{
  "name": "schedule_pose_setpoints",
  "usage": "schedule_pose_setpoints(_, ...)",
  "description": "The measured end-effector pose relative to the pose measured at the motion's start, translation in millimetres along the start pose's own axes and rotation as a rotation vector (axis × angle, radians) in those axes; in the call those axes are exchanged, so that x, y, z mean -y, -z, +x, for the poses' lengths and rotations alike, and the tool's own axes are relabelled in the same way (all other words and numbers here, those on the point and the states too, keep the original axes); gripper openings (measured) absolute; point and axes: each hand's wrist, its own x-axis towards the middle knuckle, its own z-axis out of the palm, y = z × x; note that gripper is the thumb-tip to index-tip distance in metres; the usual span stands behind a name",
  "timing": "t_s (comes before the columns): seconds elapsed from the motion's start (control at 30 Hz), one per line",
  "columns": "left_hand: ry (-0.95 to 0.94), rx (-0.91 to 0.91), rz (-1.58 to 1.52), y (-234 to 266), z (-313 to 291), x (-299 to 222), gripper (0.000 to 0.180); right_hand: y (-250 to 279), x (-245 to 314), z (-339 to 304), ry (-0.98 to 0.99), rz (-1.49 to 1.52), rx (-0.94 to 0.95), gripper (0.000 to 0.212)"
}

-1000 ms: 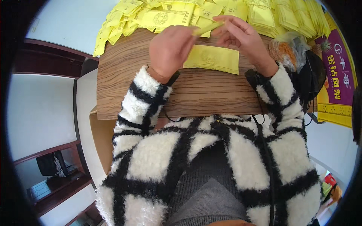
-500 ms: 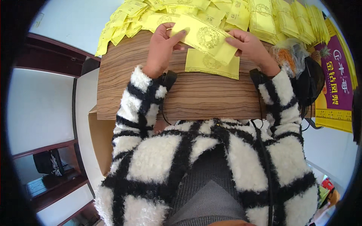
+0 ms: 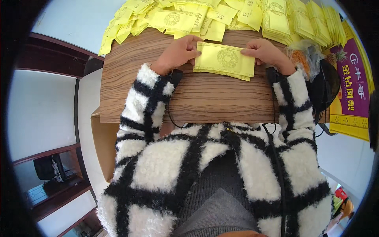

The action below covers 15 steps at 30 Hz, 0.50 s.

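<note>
Yellow packet [image 3: 227, 58], rectangular and printed with a round ornament between patterned end borders, held level by both hands above the middle of a wood-grained worktop [image 3: 197, 104]. The left hand [image 3: 184, 52] is closed in a pinch on the packet's left end, thumb on the upper face and the other fingers curled behind. The right hand [image 3: 266, 53] pinches the opposite end in like manner, its thumb laid on the printed face near the corner. Beneath the held packet, a second yellow packet [image 3: 241, 78] shows only as a narrow strip along the lower edge; whether the two touch cannot be told. Along the far side of the worktop, a loose heap of yellow packets [image 3: 173, 19] overlaps at varied angles at left and centre, while neat stacks of yellow packets [image 3: 274, 17] stand at right. Near the right wrist lies a clear plastic bag [image 3: 310, 59] with orange contents; beyond it is a purple and yellow package [image 3: 351, 85] bearing a pineapple picture. Both forearms are clothed in black-and-white checked sleeves [image 3: 134, 104]. A cardboard box [image 3: 106, 148] sits below the worktop's left corner.
</note>
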Motion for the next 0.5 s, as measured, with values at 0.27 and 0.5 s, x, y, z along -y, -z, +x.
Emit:
schedule_pose_setpoints(0.27,-0.020,-0.043,0.232,-3.3,1.2,5.5,0.038,-3.0,0.2,1.1,-0.062,-0.213,0.018,0.038)
schedule_pose_setpoints(0.5,0.093,-0.034,0.197,1.1,-6.4,-0.3,0.032,-3.3,7.0,-1.6,-0.032,-0.313,-0.038,0.039)
